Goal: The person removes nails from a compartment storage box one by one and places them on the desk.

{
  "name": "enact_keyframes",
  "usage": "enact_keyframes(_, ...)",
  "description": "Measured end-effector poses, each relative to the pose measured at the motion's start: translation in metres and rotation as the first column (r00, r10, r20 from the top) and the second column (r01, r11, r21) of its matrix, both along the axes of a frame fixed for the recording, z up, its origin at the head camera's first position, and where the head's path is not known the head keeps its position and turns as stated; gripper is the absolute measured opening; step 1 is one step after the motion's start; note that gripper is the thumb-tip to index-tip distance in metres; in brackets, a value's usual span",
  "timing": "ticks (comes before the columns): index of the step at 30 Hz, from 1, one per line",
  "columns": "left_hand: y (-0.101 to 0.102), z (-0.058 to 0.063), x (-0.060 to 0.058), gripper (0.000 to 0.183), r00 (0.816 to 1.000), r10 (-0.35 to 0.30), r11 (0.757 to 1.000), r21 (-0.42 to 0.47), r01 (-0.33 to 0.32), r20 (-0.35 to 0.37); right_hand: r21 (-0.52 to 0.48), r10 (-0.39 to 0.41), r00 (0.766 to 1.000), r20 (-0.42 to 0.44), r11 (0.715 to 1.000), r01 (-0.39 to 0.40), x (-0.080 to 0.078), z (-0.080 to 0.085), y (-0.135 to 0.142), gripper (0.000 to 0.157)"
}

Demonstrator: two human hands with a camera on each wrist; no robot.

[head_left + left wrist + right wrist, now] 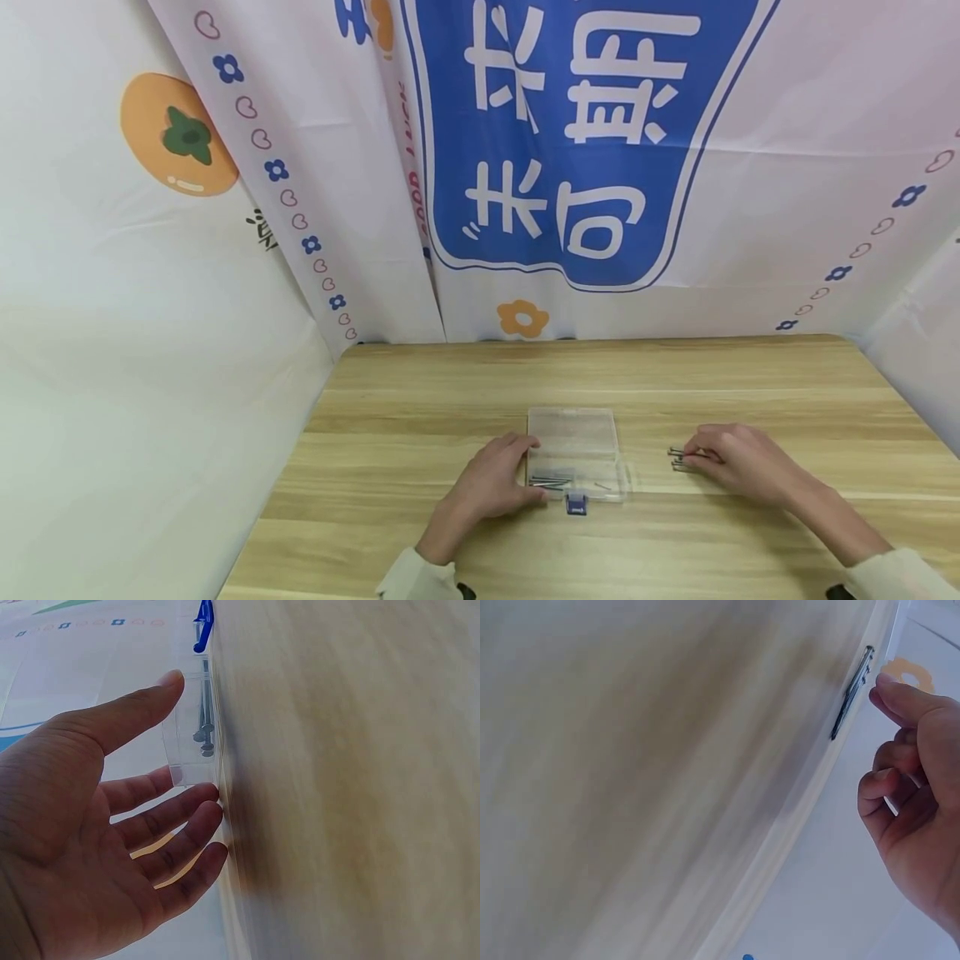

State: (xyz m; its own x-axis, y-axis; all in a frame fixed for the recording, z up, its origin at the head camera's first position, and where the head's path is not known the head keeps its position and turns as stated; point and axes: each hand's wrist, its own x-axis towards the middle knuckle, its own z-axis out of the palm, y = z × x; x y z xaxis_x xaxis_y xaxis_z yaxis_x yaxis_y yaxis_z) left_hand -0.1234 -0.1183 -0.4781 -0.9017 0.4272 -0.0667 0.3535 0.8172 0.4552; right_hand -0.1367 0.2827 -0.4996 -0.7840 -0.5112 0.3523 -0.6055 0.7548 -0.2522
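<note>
A clear plastic box (pixel 573 433) with a blue latch (pixel 576 504) lies on the wooden table, its lid swung back. Several nails (pixel 550 482) lie in its front left part. My left hand (pixel 491 479) rests at the box's left side, thumb by the front corner and relaxed fingers along the edge. To the right, my right hand (pixel 742 458) is over a small bunch of loose nails (pixel 851 694). Its thumb and index fingertips come together close beside them, the other fingers curled. I cannot tell whether a nail is between those fingertips.
A thin short piece (pixel 602 486) lies in the box's front right part. The wooden table (pixel 420 392) runs back to a printed cloth (pixel 742 250) hanging behind it. White cloth (pixel 135 333) also hangs along the left side.
</note>
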Motion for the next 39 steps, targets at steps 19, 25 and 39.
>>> enact_keyframes(19,0.0,-0.001,0.0,0.072,1.0,0.004,1.0,0.006,-0.004,0.02,0.043,0.068,0.997,-0.024,0.997,-0.067,-0.006,-0.001,-0.048,0.006)
enact_keyframes(25,0.0,-0.001,0.0,0.073,1.0,0.009,1.0,0.004,-0.009,0.024,0.042,0.061,0.998,-0.013,0.997,-0.06,-0.007,-0.002,-0.058,0.004)
enact_keyframes(39,0.0,0.001,0.0,0.073,1.0,0.001,1.0,-0.006,-0.001,0.007,0.019,0.013,0.995,-0.096,1.0,-0.011,-0.008,-0.001,-0.078,0.012)
